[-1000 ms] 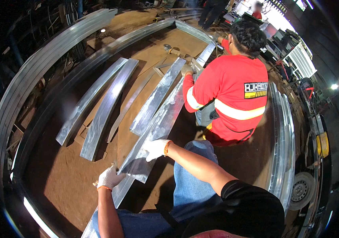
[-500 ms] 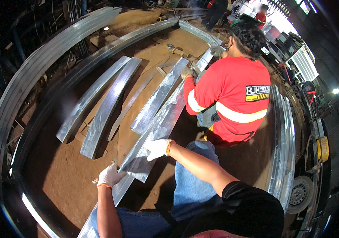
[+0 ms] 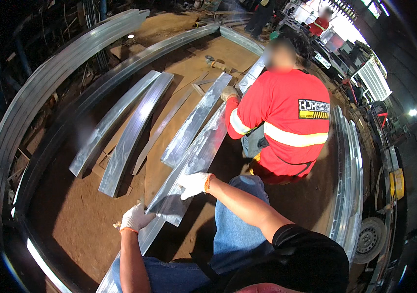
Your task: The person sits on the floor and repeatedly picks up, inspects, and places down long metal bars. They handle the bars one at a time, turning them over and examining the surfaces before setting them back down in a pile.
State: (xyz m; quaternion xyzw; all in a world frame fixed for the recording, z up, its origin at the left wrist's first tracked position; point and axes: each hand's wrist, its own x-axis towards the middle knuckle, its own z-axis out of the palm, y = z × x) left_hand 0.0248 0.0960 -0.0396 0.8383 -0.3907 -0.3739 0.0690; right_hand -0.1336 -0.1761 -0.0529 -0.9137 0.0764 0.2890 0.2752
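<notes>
My right hand (image 3: 194,185), in a white knitted glove, grips the near part of a shiny metal channel (image 3: 203,151) that slopes away toward a co-worker. My left hand (image 3: 136,218), gloved too, is closed at the near left corner of that channel, over a second metal length (image 3: 151,233) running down toward my legs. A small brownish thing shows at its outer side; what it holds I cannot make out. Close alongside lies a shorter metal piece (image 3: 196,122). A co-worker's gloved hand (image 3: 229,93) is at the channel's far end.
The co-worker in a red shirt (image 3: 291,107) crouches ahead, back to me. Two curved metal pieces (image 3: 137,132) and a thin strip (image 3: 162,127) lie left. A large curved frame (image 3: 120,73) surrounds us. More bent lengths (image 3: 347,180) and a wheel (image 3: 369,239) stand right. A grinder-like tool (image 3: 213,61) lies far.
The co-worker's head has turned to the left and back, and one of their hands has gone out of sight. My two hands and the metal pieces have hardly moved.
</notes>
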